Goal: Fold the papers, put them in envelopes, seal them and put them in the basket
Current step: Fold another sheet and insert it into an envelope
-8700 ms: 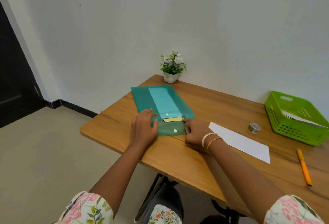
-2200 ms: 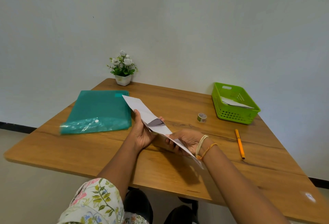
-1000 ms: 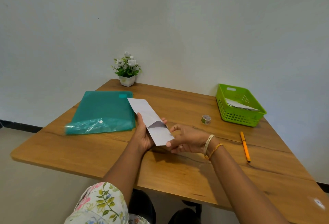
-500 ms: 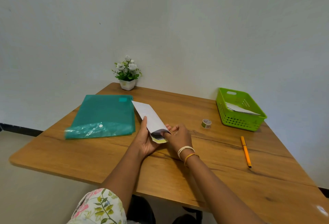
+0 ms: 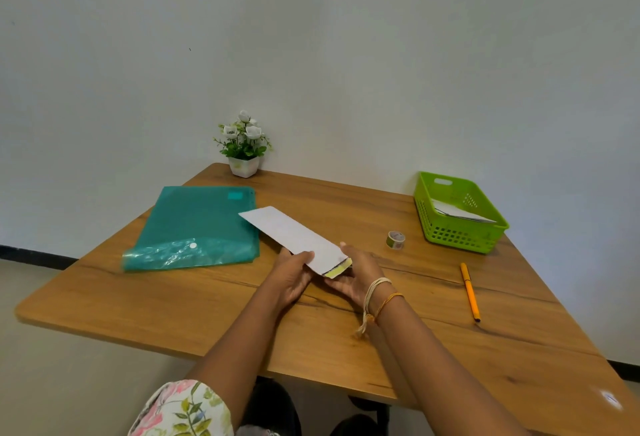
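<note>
White envelope (image 5: pixel 294 238) is gripped at its near end by left hand (image 5: pixel 292 274) and right hand (image 5: pixel 353 279), both closed, above wooden table (image 5: pixel 207 304).

A plain room set up as a small office or home desk corner. The wooden surface (image 5: pixel 207 304) stands against bare white walls and carries a teal document folder (image 5: pixel 194 224), an orange pen (image 5: pixel 469 292), a tape roll (image 5: pixel 395 239), a green plastic basket (image 5: pixel 457 231) and a potted artificial plant (image 5: pixel 244 144).
</note>
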{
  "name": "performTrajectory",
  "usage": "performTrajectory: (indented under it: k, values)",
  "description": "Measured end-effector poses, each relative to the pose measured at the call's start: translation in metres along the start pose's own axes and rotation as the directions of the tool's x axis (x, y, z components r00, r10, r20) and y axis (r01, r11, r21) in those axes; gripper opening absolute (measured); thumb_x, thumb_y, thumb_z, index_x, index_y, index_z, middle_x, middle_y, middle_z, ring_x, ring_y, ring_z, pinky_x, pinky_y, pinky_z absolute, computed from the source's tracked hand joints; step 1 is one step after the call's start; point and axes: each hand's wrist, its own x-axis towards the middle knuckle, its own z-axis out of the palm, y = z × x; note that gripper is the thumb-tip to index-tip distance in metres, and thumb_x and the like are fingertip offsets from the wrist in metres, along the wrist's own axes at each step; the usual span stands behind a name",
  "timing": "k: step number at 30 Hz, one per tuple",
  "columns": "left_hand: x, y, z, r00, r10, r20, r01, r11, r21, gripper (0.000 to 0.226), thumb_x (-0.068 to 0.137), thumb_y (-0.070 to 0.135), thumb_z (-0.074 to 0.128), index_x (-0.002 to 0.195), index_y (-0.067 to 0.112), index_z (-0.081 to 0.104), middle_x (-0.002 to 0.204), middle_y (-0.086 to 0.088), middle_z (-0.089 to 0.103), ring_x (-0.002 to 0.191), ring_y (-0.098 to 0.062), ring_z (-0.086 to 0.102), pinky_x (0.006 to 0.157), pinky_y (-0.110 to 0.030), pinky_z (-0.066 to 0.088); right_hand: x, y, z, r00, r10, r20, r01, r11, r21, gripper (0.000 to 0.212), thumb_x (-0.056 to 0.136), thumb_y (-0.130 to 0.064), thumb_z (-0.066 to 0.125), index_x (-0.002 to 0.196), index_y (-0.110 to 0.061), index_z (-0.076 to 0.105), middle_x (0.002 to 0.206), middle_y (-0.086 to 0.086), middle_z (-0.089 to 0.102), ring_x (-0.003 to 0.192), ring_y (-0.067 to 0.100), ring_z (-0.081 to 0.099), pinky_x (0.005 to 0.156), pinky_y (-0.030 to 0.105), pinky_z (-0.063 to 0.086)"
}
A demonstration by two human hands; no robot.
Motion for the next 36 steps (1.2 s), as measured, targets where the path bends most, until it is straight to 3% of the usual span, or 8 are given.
performTrajectory:
  k: [5,9,11,14,19,24,30,36]
  values:
    - [-0.01,-0.001,0.018,0.969,0.053,-0.241,0.039,0.932,0.361,0.047,0.087,0.012,0.068,0.125,-0.002,0.044,0.111,-0.019,0.064,0.089,-0.029,0.07,0.061,-0.036,0.06,0.007,-0.01,-0.013,0.973,0.023,-0.232,-0.061,0.985,-0.158,0.029,0.092,0.015,0.038,0.11,-0.004,0.05,0.078,0.013,0.051,0.08,0.029,0.053,0.064,0.04,0.056]
    - [-0.026,-0.011,0.03,0.805,0.372,-0.462,0.054,0.729,0.682,0.032,0.09,0.026,0.064,0.106,0.01,0.041,0.085,-0.013,0.068,0.061,-0.023,0.068,0.048,-0.029,0.054,0.022,-0.021,-0.042,0.923,-0.051,-0.381,-0.098,0.928,-0.361,0.025,0.092,0.009,0.046,0.112,-0.004,0.053,0.093,0.017,0.055,0.083,0.036,0.059,0.042,0.04,0.054]
    - [-0.033,-0.022,0.029,0.775,0.554,-0.305,-0.071,0.555,0.829,0.02,0.09,0.021,0.061,0.098,0.013,0.045,0.087,-0.007,0.063,0.074,-0.021,0.063,0.056,-0.028,0.051,0.022,-0.025,-0.055,0.924,-0.116,-0.365,-0.101,0.846,-0.523,0.022,0.09,0.008,0.047,0.109,-0.003,0.053,0.101,0.018,0.055,0.069,0.031,0.058,0.041,0.035,0.05]
    - [-0.041,-0.036,0.025,0.691,0.705,0.157,-0.303,0.085,0.949,0.01,0.089,0.017,0.059,0.085,0.019,0.05,0.082,0.004,0.054,0.071,-0.01,0.05,0.055,-0.018,0.038,0.017,-0.033,-0.073,0.926,-0.172,-0.337,-0.121,0.708,-0.695,0.011,0.09,0.004,0.047,0.091,-0.002,0.055,0.082,0.016,0.057,0.065,0.028,0.057,0.046,0.031,0.046]
    - [-0.034,-0.044,0.02,0.76,0.348,0.549,-0.421,-0.38,0.824,0.028,0.091,0.039,0.055,0.117,0.03,0.062,0.134,0.006,0.052,0.118,-0.012,0.048,0.103,-0.032,0.038,0.02,-0.038,-0.103,0.87,-0.415,-0.265,-0.104,0.372,-0.922,0.019,0.083,-0.01,0.065,0.1,-0.009,0.072,0.106,0.012,0.069,0.097,0.03,0.064,0.074,0.03,0.049]
    - [-0.029,-0.044,0.02,0.862,0.108,0.495,-0.405,-0.44,0.802,0.042,0.098,0.045,0.039,0.138,0.037,0.048,0.152,0.01,0.037,0.14,-0.007,0.029,0.118,-0.042,0.017,0.019,-0.012,-0.103,0.788,-0.589,-0.178,0.125,0.436,-0.891,0.016,0.085,-0.019,0.064,0.093,-0.013,0.076,0.098,0.007,0.073,0.092,0.023,0.065,0.076,0.028,0.05]
    - [-0.028,-0.046,0.018,0.88,0.103,0.463,-0.366,-0.473,0.801,0.045,0.099,0.047,0.032,0.143,0.038,0.041,0.156,0.008,0.03,0.145,-0.01,0.021,0.117,-0.042,0.012,0.016,0.024,-0.097,0.782,-0.606,0.147,0.129,-0.074,-0.989,0.05,0.097,-0.036,0.039,0.138,-0.009,0.047,0.144,0.009,0.045,0.134,0.024,0.038,0.11,0.033,0.033]
    - [-0.026,-0.046,0.018,0.9,0.062,0.431,-0.341,-0.515,0.787,0.047,0.101,0.049,0.026,0.147,0.04,0.032,0.159,0.008,0.022,0.147,-0.012,0.014,0.118,-0.043,0.008,0.011,0.033,-0.09,0.879,-0.452,0.152,0.049,-0.231,-0.972,0.068,0.098,-0.052,0.018,0.153,-0.013,0.009,0.161,0.006,0.006,0.148,0.021,0.004,0.119,0.04,0.008]
